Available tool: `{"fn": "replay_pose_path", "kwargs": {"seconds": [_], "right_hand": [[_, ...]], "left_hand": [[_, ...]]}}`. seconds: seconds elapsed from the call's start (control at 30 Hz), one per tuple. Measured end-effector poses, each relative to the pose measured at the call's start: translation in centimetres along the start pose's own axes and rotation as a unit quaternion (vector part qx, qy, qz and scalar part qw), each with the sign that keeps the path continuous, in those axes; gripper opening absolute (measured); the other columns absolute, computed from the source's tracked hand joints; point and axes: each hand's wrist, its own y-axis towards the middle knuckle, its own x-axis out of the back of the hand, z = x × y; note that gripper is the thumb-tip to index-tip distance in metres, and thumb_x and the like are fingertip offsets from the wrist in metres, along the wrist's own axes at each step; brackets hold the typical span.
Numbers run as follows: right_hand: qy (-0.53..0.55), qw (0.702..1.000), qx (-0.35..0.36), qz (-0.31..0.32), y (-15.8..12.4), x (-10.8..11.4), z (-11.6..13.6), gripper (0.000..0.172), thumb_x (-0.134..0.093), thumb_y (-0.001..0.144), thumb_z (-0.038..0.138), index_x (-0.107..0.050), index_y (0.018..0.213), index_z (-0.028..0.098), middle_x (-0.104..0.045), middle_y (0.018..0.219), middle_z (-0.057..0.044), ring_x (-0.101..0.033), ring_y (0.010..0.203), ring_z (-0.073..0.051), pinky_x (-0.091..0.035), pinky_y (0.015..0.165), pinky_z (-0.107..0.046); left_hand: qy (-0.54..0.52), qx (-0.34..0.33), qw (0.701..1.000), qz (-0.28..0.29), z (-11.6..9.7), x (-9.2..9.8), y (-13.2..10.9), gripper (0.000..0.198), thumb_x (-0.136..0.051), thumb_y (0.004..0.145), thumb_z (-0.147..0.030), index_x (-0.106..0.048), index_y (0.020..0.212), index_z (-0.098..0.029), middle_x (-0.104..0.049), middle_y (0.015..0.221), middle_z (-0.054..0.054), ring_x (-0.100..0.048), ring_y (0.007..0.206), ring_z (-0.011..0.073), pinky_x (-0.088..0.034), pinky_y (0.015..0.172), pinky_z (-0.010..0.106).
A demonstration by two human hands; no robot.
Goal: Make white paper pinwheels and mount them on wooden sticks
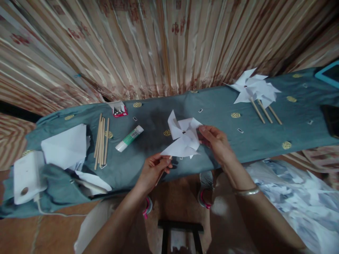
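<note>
A white paper pinwheel (pixel 184 135) with a metal pin at its centre is held over the teal cloth-covered table (pixel 225 141). My left hand (pixel 155 169) is closed round its wooden stick (pixel 161 176) just below the paper. At the pinwheel's right edge, my right hand (pixel 215 141) pinches one of the blades between its fingertips.
Finished pinwheels (pixel 253 90) on sticks lie at the back right. Several wooden sticks (pixel 102 141), a glue stick (pixel 129 138), a small box of pins (pixel 119 111) and white paper sheets (pixel 66 146) sit to the left. A striped curtain hangs behind the table.
</note>
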Motion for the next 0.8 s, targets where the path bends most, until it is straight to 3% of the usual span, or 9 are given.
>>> {"fn": "replay_pose_path", "kwargs": {"seconds": [0.17,0.27,0.5,0.8], "right_hand": [[0.032,0.993,-0.08,0.086,-0.9,-1.7,0.0,0.039,-0.09,0.047,0.047,-0.073,0.072,0.021,-0.072,0.071,0.0,-0.06,0.057,-0.013,-0.049,0.054,-0.027],[0.036,0.99,-0.098,0.093,-1.3,-2.8,-0.2,0.036,-0.09,0.049,0.039,-0.075,0.076,0.021,-0.072,0.069,0.001,-0.059,0.053,-0.013,-0.048,0.052,-0.028],[0.02,0.994,-0.055,0.097,-1.1,-3.2,-1.0,0.03,-0.088,0.051,0.034,-0.073,0.074,0.022,-0.073,0.067,0.001,-0.06,0.052,-0.015,-0.047,0.049,-0.028],[0.028,0.993,-0.05,0.104,-0.7,-3.2,-1.6,0.028,-0.088,0.051,0.035,-0.071,0.068,0.021,-0.073,0.067,0.002,-0.061,0.053,-0.015,-0.048,0.051,-0.028]], "left_hand": [[0.021,0.014,1.0,0.004,0.1,0.6,-0.8,0.032,-0.089,0.055,-0.034,-0.074,0.073,-0.013,-0.064,0.055,0.0,-0.052,0.045,0.0064,-0.04,0.045,0.017],[0.053,0.005,0.999,0.01,0.1,0.9,-1.2,0.029,-0.086,0.059,-0.031,-0.074,0.079,-0.013,-0.063,0.054,-0.001,-0.053,0.046,0.0075,-0.042,0.046,0.018],[0.097,-0.026,0.995,0.012,0.1,1.7,-1.4,0.022,-0.08,0.066,-0.027,-0.075,0.083,-0.014,-0.063,0.056,-0.001,-0.052,0.045,0.0077,-0.04,0.046,0.019],[0.182,-0.134,0.974,-0.03,0.2,2.2,-0.9,0.013,-0.076,0.071,-0.027,-0.079,0.081,-0.019,-0.06,0.065,0.0,-0.048,0.048,0.0082,-0.036,0.042,0.02]]}}
